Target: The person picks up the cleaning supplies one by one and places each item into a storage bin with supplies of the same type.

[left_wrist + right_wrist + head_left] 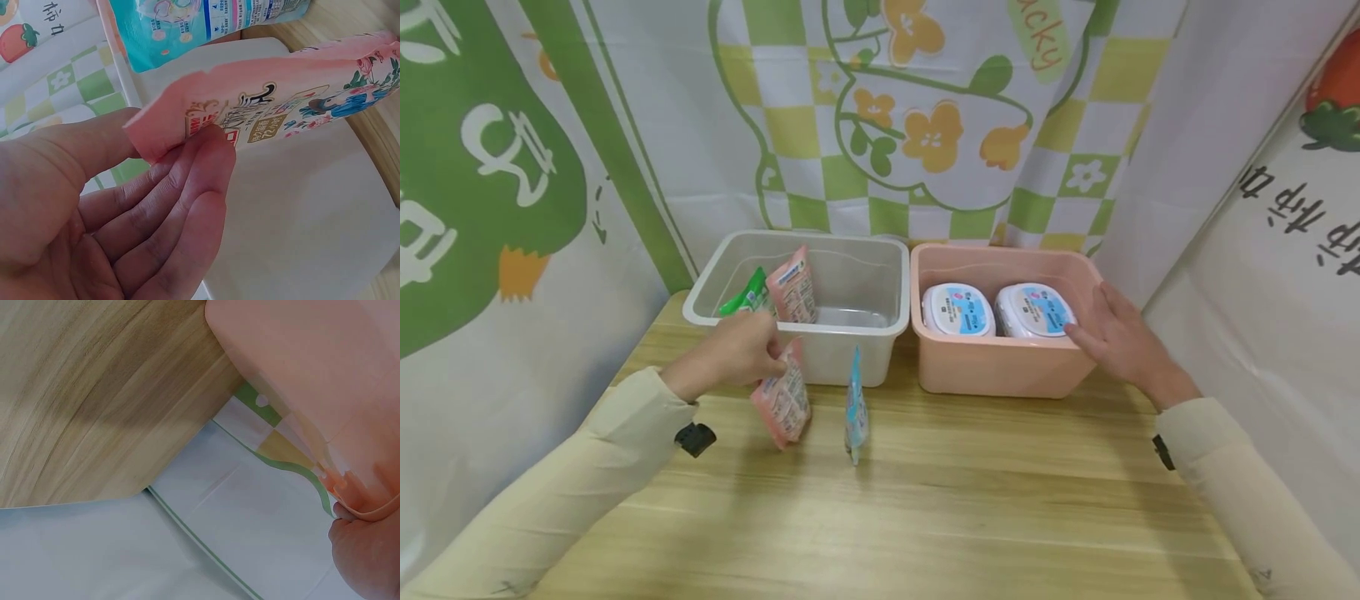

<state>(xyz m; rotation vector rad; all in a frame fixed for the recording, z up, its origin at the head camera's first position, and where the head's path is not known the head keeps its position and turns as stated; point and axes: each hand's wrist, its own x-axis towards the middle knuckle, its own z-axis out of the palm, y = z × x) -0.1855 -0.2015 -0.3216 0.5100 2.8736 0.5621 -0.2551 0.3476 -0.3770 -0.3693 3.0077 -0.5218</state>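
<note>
With thumb and fingertips, my left hand (pixel 741 346) pinches the top edge of a pink packet (pixel 786 400), printed with flowers in the left wrist view. The packet hangs in front of the grey bin (pixel 842 358). Just right of it, a blue packet (pixel 856 408) stands on edge on the table. My right hand (pixel 1123 342) rests on the right rim of the pink bin (pixel 1000 367), its fingers fairly straight and the thumb near the front corner. In the right wrist view, only part of that hand (pixel 365 556) shows below the bin's rim.
Inside the grey bin lean another pink packet (pixel 793 292) and a green packet (pixel 751 293). Two white-lidded tubs, a left tub (pixel 958 310) and a right tub (pixel 1036 310), sit in the pink bin. A patterned curtain (pixel 925 108) hangs behind the wooden table (pixel 970 500).
</note>
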